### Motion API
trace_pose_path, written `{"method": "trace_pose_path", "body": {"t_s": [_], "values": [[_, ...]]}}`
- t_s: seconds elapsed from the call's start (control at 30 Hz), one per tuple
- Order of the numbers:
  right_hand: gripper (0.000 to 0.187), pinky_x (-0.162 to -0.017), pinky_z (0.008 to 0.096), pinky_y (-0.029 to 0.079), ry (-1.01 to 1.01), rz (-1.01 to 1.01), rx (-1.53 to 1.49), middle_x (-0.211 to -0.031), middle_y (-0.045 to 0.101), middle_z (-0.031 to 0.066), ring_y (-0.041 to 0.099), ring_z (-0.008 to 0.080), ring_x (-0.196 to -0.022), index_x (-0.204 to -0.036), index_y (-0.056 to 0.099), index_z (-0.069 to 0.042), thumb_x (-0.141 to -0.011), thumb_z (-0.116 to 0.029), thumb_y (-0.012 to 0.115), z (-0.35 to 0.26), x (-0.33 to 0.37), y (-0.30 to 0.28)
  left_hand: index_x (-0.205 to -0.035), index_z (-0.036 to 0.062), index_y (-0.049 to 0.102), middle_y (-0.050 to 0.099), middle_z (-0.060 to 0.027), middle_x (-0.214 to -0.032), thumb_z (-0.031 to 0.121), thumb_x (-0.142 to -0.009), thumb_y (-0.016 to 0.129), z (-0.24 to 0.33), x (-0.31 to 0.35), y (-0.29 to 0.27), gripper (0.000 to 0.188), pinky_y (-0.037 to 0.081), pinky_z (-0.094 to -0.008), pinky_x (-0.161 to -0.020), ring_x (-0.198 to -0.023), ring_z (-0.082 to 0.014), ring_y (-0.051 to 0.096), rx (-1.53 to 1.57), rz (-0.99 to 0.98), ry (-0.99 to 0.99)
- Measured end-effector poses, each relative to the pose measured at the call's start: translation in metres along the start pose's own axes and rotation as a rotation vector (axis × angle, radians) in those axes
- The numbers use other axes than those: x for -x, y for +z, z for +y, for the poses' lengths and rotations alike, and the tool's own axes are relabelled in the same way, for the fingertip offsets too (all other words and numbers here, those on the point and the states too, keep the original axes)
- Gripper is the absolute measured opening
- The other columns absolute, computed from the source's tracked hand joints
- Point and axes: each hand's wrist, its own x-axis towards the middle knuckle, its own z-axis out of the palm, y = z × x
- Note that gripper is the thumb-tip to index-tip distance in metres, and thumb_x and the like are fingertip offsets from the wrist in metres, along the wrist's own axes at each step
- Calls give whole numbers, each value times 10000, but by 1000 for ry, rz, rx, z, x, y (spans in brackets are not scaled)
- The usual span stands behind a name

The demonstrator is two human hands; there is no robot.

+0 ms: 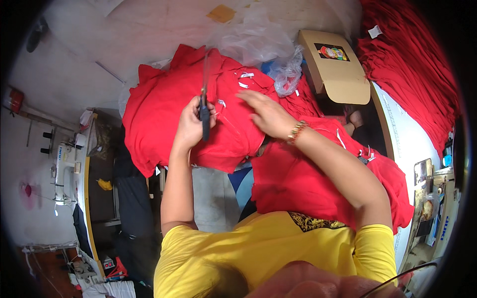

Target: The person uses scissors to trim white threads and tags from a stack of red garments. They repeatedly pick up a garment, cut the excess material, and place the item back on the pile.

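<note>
My left hand (188,125) is closed around what look like scissors (204,116), seen edge-on. Their black handles lie in the palm, and the thin pale blades point away from me, blurred. Below them is a large heap of red garments (159,109) with small white labels. Over the heap's right side, my right hand (271,115) has its fingers stretched out, with nothing visible in it. I cannot tell whether its fingertips touch the cloth. A white thread or tag (221,104) shows on the red cloth between my hands. More red garments (308,184) lie across my lap, under my right forearm.
A brown cardboard box (335,74) stands at the far right, beside clear plastic bags (285,74). Another red pile (407,74) covers the white table (397,124) on the right. At the left stands a white sewing machine (63,169), with dark cloth (133,198) hanging nearby.
</note>
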Motion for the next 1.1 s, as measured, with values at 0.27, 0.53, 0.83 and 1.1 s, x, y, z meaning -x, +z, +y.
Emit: {"method": "trace_pose_path", "body": {"t_s": [0.27,0.53,0.83,1.1], "values": [[175,-721,376,478,12,-169,-475,-822,609,151,608,297,-818,-962,587,-5,-835,-127,586,-42,-52,36,-889,29,468,535,-124,-807,-23,-660,663,61,48,-40,305,490,-282,-563,-658,-185,558,496,35,184],[231,-676,204,394,417,-411,-663,-821,536,-29,479,46,-761,-1003,593,-9,-807,-100,675,-100,9,-187,-917,29,508,600,-108,-850,-36,-679,695,102,16,27,309,465,-274,-750,-796,-169,588,475,-176,246],[360,-822,333,476,648,-159,76,-965,648,133,610,261,-917,-1017,661,-32,-785,-302,708,-95,225,-239,-912,5,505,620,-90,-859,-97,-768,648,65,23,247,227,518,-235,-753,-809,-126,616,445,-593,-76],[311,-800,353,433,530,280,332,-980,585,63,562,229,-909,-986,653,-70,-707,-169,748,-94,226,-185,-925,12,511,628,-95,-860,-124,-757,652,83,20,258,257,515,-242,-755,-819,-137,625,385,-565,-17]]}}
